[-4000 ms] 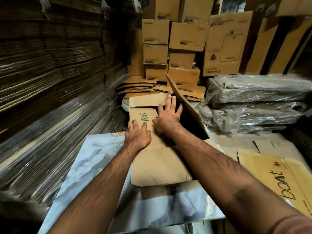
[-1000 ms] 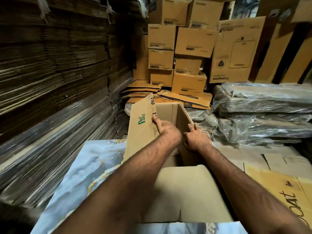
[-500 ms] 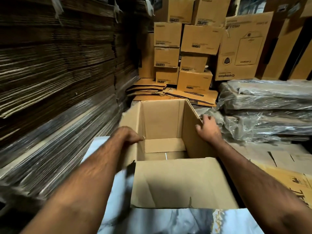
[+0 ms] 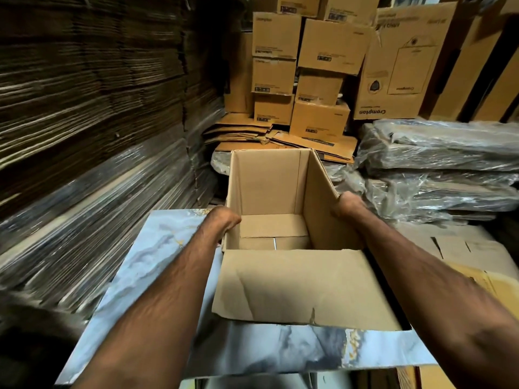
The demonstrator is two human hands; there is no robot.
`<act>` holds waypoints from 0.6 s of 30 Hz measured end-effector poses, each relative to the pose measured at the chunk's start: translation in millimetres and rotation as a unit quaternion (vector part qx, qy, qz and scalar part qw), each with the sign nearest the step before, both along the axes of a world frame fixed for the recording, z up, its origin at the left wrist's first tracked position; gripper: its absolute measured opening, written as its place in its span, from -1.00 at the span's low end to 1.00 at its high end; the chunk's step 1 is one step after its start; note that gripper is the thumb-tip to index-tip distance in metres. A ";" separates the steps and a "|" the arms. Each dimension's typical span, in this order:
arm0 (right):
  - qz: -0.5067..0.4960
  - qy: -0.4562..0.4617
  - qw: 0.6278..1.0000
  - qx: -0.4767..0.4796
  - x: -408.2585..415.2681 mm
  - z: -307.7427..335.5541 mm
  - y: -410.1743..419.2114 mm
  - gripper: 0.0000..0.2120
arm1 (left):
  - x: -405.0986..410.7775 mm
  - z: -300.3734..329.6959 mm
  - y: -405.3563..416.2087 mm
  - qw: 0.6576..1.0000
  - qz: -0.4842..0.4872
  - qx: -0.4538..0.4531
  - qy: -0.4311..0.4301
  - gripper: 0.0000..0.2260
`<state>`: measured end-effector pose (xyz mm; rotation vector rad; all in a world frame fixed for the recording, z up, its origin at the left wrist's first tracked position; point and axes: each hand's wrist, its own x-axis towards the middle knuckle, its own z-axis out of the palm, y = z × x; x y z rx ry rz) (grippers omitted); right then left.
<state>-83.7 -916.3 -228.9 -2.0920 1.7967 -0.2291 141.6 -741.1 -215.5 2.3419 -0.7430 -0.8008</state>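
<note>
An opened brown cardboard box stands upright on a marble-patterned table top, its mouth facing me and its near flap folded out toward me. Inside, the bottom flaps lie folded flat. My left hand is on the outside of the box's left wall, fingers hidden behind the cardboard. My right hand is on the outside of the right wall near its top edge, fingers also hidden.
Tall stacks of flattened cartons fill the left side. Sealed brown boxes are piled at the back. Plastic-wrapped bundles lie at the right, with flat printed cartons below them.
The flat carton has been opened into an upright box. My hands moved from inside and along its edges to the outsides of the left and right walls; the box shifted slightly.
</note>
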 end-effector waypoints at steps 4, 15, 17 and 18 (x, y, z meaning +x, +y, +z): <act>0.007 -0.008 1.000 -0.023 -7.5 5.1 3.9 -0.69 | 5.5 -3.6 2.3 0.998 0.023 -0.037 -0.044 -0.63; -0.009 -0.141 0.972 -0.187 -14.7 53.4 14.6 -0.71 | 23.2 34.5 14.8 0.959 0.116 -0.226 -0.123 -0.74; -0.025 -0.135 0.973 -0.186 -14.9 58.2 19.0 -0.72 | 24.5 40.1 16.7 0.952 0.120 -0.240 -0.147 -0.74; -0.024 -0.133 0.973 -0.188 -14.6 59.8 21.9 -0.73 | 24.7 41.2 17.1 0.950 0.118 -0.244 -0.152 -0.73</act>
